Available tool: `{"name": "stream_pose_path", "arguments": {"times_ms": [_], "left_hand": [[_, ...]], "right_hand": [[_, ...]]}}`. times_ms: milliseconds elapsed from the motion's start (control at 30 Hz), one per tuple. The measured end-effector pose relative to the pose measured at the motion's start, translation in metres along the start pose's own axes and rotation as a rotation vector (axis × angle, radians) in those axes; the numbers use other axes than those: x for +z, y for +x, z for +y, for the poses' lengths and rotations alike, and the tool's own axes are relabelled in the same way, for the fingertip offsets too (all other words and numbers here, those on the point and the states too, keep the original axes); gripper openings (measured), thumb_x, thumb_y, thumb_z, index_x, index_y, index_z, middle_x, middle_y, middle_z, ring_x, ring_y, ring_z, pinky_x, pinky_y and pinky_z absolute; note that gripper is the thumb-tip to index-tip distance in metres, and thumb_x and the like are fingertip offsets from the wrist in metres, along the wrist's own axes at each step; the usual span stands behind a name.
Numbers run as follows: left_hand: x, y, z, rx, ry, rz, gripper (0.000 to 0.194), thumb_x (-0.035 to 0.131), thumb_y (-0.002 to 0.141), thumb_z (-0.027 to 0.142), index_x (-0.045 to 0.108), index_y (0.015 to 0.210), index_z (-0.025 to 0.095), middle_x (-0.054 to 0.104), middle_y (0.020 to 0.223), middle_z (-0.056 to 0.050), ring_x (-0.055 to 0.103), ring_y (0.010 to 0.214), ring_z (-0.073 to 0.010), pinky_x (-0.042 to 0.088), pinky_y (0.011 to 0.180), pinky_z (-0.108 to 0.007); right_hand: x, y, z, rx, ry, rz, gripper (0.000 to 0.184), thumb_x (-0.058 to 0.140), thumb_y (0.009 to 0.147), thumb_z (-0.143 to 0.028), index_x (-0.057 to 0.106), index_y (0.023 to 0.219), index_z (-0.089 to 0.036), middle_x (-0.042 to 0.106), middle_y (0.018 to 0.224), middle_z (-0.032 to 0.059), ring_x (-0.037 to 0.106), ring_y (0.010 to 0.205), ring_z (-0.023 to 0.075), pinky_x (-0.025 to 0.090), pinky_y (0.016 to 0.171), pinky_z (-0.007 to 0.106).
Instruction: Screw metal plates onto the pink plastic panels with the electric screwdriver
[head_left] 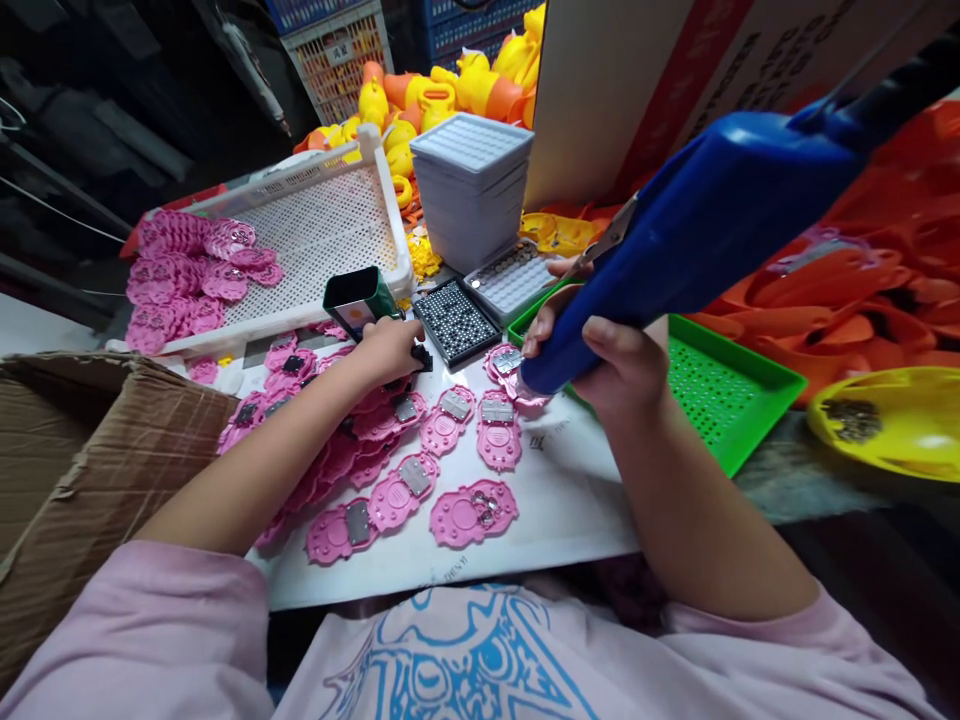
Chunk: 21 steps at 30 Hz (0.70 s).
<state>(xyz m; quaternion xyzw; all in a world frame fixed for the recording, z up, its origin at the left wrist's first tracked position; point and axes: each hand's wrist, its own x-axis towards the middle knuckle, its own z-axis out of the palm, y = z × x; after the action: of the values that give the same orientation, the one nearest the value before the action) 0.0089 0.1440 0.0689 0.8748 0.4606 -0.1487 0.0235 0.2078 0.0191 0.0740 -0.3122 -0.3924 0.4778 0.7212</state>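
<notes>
My right hand is wrapped round a large blue electric screwdriver. Its nose points down at a pink scalloped plastic part that has a metal plate on it; the exact contact at the tip is hidden. Over the pile of pink parts, my left hand has its fingers closed on a small black piece. Near them lie several loose pink parts with silvery plates. One pink part, close to the front edge, shows bare metal contacts.
Behind my hands are a black tray of small metal pieces, a stack of white trays and a dark green tin. A white crate holds pink parts. Around stand a green tray, a yellow bowl and a cardboard box.
</notes>
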Motion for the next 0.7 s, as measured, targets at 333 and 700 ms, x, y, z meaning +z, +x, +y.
{"name": "stream_pose_path", "arguments": {"times_ms": [333, 700], "left_hand": [[-0.016, -0.027, 0.002, 0.213, 0.054, 0.124, 0.040, 0.066, 0.076, 0.026, 0.065, 0.116, 0.020, 0.057, 0.108, -0.012, 0.053, 0.099, -0.0265, 0.041, 0.086, -0.038], [0.007, -0.131, 0.043, 0.477, -0.642, 0.433, 0.013, 0.065, 0.077, 0.022, 0.063, 0.089, 0.019, 0.066, 0.088, -0.004, 0.063, 0.081, -0.0161, 0.053, 0.073, -0.029]], "right_hand": [[0.000, 0.000, 0.001, -0.015, 0.012, -0.001, 0.048, 0.081, 0.053, -0.043, 0.059, 0.091, -0.024, 0.062, 0.061, -0.0023, 0.058, 0.049, 0.0167, 0.047, 0.048, 0.032], [0.001, 0.000, 0.000, -0.040, -0.059, 0.026, 0.045, 0.081, 0.051, -0.051, 0.058, 0.078, -0.024, 0.061, 0.059, -0.0031, 0.057, 0.048, 0.0152, 0.047, 0.047, 0.031]]}}
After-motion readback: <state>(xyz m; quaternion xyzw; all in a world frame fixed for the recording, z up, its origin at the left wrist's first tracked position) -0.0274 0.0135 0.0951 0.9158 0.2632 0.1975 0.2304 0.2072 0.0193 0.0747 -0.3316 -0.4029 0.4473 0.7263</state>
